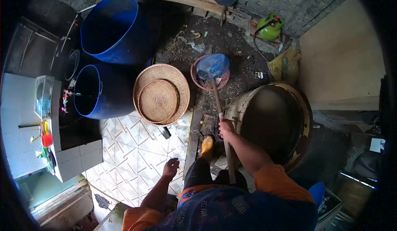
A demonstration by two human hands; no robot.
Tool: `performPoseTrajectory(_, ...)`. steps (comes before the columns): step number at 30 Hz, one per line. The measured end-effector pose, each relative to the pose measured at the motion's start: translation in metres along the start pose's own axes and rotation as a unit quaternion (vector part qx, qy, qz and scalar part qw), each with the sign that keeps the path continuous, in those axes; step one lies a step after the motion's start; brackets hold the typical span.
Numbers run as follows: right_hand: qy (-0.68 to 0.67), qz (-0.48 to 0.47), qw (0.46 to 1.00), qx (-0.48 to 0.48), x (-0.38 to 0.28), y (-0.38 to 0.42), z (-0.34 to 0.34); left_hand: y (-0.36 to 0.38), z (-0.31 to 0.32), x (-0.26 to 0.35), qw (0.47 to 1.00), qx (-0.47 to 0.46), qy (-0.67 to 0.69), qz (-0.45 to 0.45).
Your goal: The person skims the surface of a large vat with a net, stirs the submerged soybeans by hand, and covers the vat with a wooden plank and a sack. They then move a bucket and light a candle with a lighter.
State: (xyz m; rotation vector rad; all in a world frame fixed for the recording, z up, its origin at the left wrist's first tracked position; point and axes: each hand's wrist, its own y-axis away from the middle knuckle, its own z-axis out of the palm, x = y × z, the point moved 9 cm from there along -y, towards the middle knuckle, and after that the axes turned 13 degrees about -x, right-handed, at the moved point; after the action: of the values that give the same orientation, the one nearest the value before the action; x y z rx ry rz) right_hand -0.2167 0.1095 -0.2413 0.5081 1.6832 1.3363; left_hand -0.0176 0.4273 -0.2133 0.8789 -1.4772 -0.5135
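Note:
My right hand (pixel 226 127) is wrapped round the long wooden handle (pixel 218 98) of a tool with a blue, bowl-like head (pixel 213 66). That head is over a pink basket (pixel 223 80) on the dark ground and hides part of it. To the right of the handle stands a large round vat (pixel 271 119) with a dark inside. My left hand (pixel 170 167) hangs above the tiled floor, touching nothing, with its fingers partly curled and apart. Two round woven trays (pixel 158 101), a smaller one lying in a larger one, are ahead of it.
Two blue barrels (pixel 108 57) (pixel 99 91) stand at the left. A tiled counter (pixel 78 160) with a red cup (pixel 46 140) is at the far left. A green gas cylinder (pixel 271 27) sits near the back wall, with a yellow sack (pixel 285 64) nearby. A boot (pixel 207 147) shows below.

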Motion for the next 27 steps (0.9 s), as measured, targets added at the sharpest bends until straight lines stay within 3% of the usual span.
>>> performPoseTrajectory(3,0.025,0.0,0.999,0.028,-0.013,0.014,-0.001,0.022,-0.003,-0.067,0.994,0.011,0.044,-0.101)
performPoseTrajectory(4,0.021,0.017,0.999,0.018,-0.014,0.018,0.003,0.039,-0.007,-0.077,0.978,0.027,0.063,-0.196)
performPoseTrajectory(8,0.028,-0.012,0.999,0.018,-0.012,0.007,-0.001,0.054,-0.014,-0.104,0.974,0.028,0.1,-0.199)
performPoseTrajectory(11,0.007,-0.077,0.997,0.003,-0.012,0.013,0.004,0.057,-0.016,-0.106,0.969,0.035,0.087,-0.227)
performPoseTrajectory(16,-0.079,-0.234,0.968,0.031,-0.034,0.026,0.016,0.049,0.003,-0.089,0.977,0.007,0.102,-0.189)
performPoseTrajectory(17,-0.078,-0.234,0.969,0.03,-0.037,0.016,0.015,0.048,0.006,-0.088,0.976,0.008,0.103,-0.19)
performPoseTrajectory(19,-0.004,0.005,1.0,0.012,-0.008,-0.018,0.014,0.047,0.018,-0.067,0.978,-0.024,0.135,-0.159)
performPoseTrajectory(20,-0.007,0.034,0.999,0.041,0.0,-0.028,0.015,0.044,0.021,-0.067,0.976,-0.025,0.115,-0.182)
performPoseTrajectory(23,0.04,0.001,0.994,0.103,-0.018,0.002,0.012,0.043,0.022,-0.053,0.981,-0.031,0.101,-0.163)
performPoseTrajectory(25,0.011,0.025,0.998,0.061,-0.017,0.012,0.018,0.047,0.021,-0.051,0.98,-0.012,0.126,-0.153)
performPoseTrajectory(27,-0.061,-0.011,0.998,0.025,-0.026,0.027,0.024,0.045,0.022,-0.051,0.983,-0.025,0.11,-0.143)
